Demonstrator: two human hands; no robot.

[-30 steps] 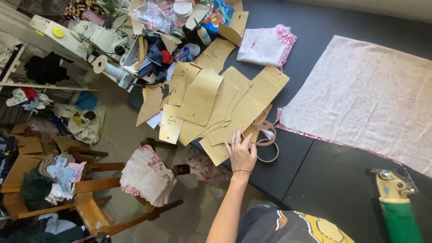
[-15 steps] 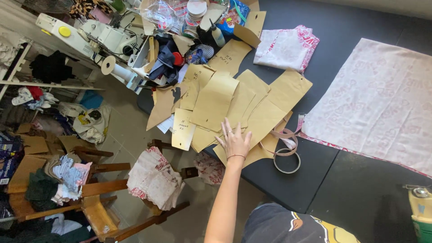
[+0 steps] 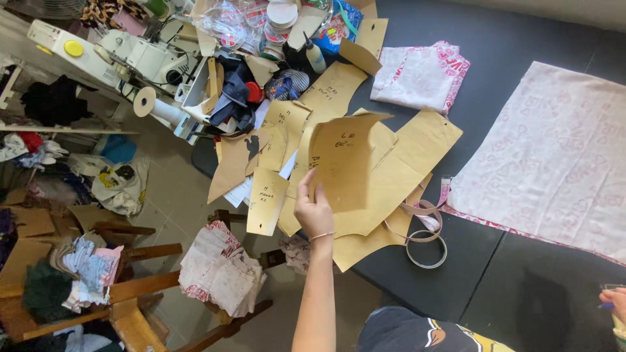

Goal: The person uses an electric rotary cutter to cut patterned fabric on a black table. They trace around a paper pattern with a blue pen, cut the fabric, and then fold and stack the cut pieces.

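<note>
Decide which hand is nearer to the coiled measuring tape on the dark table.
Left. The left hand lifts a brown paper pattern piece just left of the measuring tape; the right hand sits far right, at the frame edge.

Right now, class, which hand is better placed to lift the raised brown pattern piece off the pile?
Left. The left hand grips the pattern piece at its lower edge, above the pile; the right hand sits far off at the frame's edge, barely visible.

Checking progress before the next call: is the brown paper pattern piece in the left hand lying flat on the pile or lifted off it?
Lifted. The left hand grips the pattern piece by its lower edge; it stands curled above the pile of pattern pieces.
</note>
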